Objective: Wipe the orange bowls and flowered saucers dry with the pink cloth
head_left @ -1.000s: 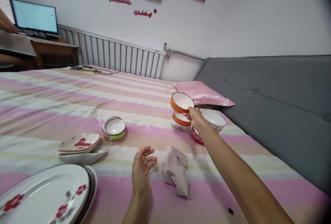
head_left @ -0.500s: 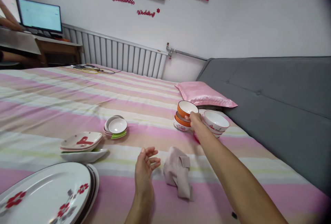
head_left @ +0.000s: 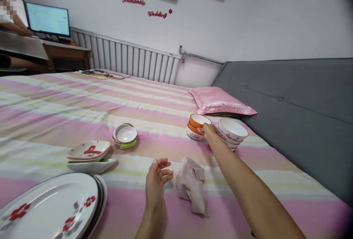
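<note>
The orange bowl [head_left: 199, 121] sits mouth up on a short stack on the bed, beyond the fingertips of the right hand and to their left, with its near right edge in their grip. At the far left, a person's forearm [head_left: 20, 27] shows beside a monitor [head_left: 48, 19]. Nearer, large plates [head_left: 49, 202] with red flowers lie stacked. Just beyond them, an oblong dish [head_left: 88, 150] rests above a leaf-shaped dish [head_left: 92, 166], and a cluster of small bowls [head_left: 127, 134] lies farther to the right. The left hand [head_left: 156, 176] hangs palm inward, its fingers parted and loosely curled, holding nothing, well apart from the orange bowl. Just to its right lies a crumpled cloth [head_left: 191, 184]. Next comes the bowl stack, with a patterned bowl [head_left: 194, 136] at the bottom. The right hand [head_left: 209, 131] pinches the top bowl's edge; one digit shows against the outside of the stack, and the other fingers are partly hidden. White bowls [head_left: 234, 133] stand stacked just right of this hand, partly behind the forearm, with a pink pillow [head_left: 220, 99] beyond and a grey headboard [head_left: 303, 103] along the right.
</note>
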Demonstrator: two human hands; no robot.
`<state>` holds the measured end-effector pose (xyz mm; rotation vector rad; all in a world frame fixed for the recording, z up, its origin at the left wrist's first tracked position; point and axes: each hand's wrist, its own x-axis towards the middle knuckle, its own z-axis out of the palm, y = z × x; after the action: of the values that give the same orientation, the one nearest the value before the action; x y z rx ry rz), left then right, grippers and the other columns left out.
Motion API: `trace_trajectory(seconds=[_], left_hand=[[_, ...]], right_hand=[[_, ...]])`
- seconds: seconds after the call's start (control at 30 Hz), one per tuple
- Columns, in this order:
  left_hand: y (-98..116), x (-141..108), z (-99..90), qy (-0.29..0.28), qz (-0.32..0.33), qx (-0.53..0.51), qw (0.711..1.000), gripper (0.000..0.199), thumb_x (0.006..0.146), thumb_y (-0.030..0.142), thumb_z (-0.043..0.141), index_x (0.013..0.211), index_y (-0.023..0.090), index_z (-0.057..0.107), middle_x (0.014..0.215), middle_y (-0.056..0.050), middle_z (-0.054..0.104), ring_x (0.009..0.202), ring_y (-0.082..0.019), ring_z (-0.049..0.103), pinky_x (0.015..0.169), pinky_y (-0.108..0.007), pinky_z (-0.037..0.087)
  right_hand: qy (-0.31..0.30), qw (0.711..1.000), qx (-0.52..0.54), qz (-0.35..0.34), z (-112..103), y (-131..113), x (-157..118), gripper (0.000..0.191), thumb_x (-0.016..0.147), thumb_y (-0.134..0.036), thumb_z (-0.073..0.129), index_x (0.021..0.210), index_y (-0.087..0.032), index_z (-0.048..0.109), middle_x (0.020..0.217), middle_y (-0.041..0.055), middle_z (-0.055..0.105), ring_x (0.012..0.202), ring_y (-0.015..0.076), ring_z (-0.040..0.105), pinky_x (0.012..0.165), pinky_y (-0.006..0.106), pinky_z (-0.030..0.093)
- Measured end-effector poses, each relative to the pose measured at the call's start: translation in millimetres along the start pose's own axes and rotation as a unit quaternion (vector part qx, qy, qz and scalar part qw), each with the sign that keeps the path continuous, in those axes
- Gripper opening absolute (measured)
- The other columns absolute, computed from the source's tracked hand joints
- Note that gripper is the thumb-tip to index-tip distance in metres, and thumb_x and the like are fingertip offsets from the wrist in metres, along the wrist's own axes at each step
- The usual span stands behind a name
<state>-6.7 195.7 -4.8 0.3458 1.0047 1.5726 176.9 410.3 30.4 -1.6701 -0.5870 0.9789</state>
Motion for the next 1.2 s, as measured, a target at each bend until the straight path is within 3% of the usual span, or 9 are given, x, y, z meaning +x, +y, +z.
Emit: trace_trajectory(seconds=[0.13,0.2,0.27,0.33,0.47,0.57,0.63,0.8,1.2], left_hand=[[-1,1,-1.4,0.0,0.003,-0.006,1.0,0.052,0.064,0.06,0.064,0.086,0.013,0.064,0.084,-0.006,0.065,0.063,-0.014,0.059,0.065,-0.029,0.048],[-2,1,-3.2,-0.003,0.006,-0.014,1.0,0.05,0.065,0.059,0.064,0.086,0.013,0.064,0.084,-0.006,0.065,0.062,-0.014,0.059,0.064,-0.028,0.047],[-4,2,-5.0,-0.005,0.007,-0.018,1.0,0.05,0.065,0.059,0.064,0.086,0.013,0.064,0.083,-0.006,0.064,0.061,-0.013,0.058,0.063,-0.028,0.047],[-6,2,-6.2,-0.006,0.009,-0.019,1.0,0.051,0.066,0.059,0.063,0.086,0.012,0.064,0.082,-0.007,0.064,0.06,-0.013,0.058,0.062,-0.028,0.047],[-7,0,-6.0,0.0,0.021,-0.012,1.0,0.05,0.069,0.058,0.061,0.087,0.012,0.064,0.084,-0.007,0.063,0.061,-0.013,0.058,0.063,-0.028,0.047],[-6,-1,-4.5,0.001,0.022,-0.006,1.0,0.051,0.068,0.059,0.061,0.087,0.012,0.063,0.085,-0.007,0.062,0.061,-0.013,0.058,0.063,-0.028,0.046],[-6,-2,-3.2,-0.003,0.019,-0.004,1.0,0.051,0.068,0.059,0.061,0.087,0.011,0.063,0.085,-0.007,0.063,0.061,-0.013,0.057,0.063,-0.028,0.046],[-4,-2,1.0,0.002,0.016,0.007,1.0,0.049,0.068,0.057,0.061,0.087,0.012,0.063,0.085,-0.007,0.064,0.061,-0.013,0.058,0.064,-0.028,0.047],[-7,0,5.1,0.007,0.017,0.04,0.999,0.049,0.066,0.057,0.062,0.087,0.012,0.063,0.084,-0.007,0.064,0.06,-0.013,0.059,0.063,-0.028,0.047]], right_hand=[[-0.031,0.999,-0.004,-0.015,-3,-2,-18,0.034,0.091,-0.034,0.056,0.12,-0.015,0.054,0.118,0.0089,0.059,0.098,0.0198,0.061,0.083,0.04,0.053],[-0.05,0.998,-0.013,-0.034,-8,1,-38,0.034,0.095,-0.031,0.044,0.119,-0.008,0.051,0.1,0.0131,0.065,0.079,0.0161,0.066,0.065,0.028,0.054],[-0.084,0.995,-0.028,-0.055,-19,13,-63,0.036,0.093,-0.032,0.046,0.122,-0.012,0.048,0.088,0.0093,0.068,0.066,0.0149,0.066,0.053,0.024,0.051],[-0.133,0.986,-0.056,-0.085,-37,39,-90,0.041,0.082,-0.03,0.06,0.121,-0.018,0.052,0.091,0.0076,0.07,0.073,0.0178,0.068,0.06,0.027,0.053],[-0.216,0.879,-0.266,-0.333,-74,118,-130,0.058,0.072,-0.044,0.063,0.125,-0.022,0.054,0.13,0.0104,0.058,0.124,0.0283,0.05,0.103,0.045,0.041],[-0.188,0.815,-0.364,-0.411,-82,171,-146,0.07,0.075,-0.05,0.057,0.138,-0.023,0.042,0.143,0.0105,0.046,0.131,0.0313,0.042,0.106,0.051,0.035],[-0.105,0.794,-0.415,-0.431,-78,191,-151,0.072,0.077,-0.052,0.056,0.14,-0.022,0.04,0.147,0.0131,0.039,0.135,0.0364,0.035,0.104,0.059,0.033],[-0.088,0.754,-0.427,-0.491,-65,192,-151,0.056,0.09,-0.044,0.045,0.141,-0.022,0.038,0.146,0.0133,0.041,0.136,0.0309,0.035,0.106,0.055,0.033],[-0.101,0.755,-0.422,-0.492,-67,182,-145,0.047,0.094,-0.03,0.04,0.14,-0.026,0.041,0.146,0.0086,0.043,0.136,0.0256,0.036,0.11,0.049,0.032]])
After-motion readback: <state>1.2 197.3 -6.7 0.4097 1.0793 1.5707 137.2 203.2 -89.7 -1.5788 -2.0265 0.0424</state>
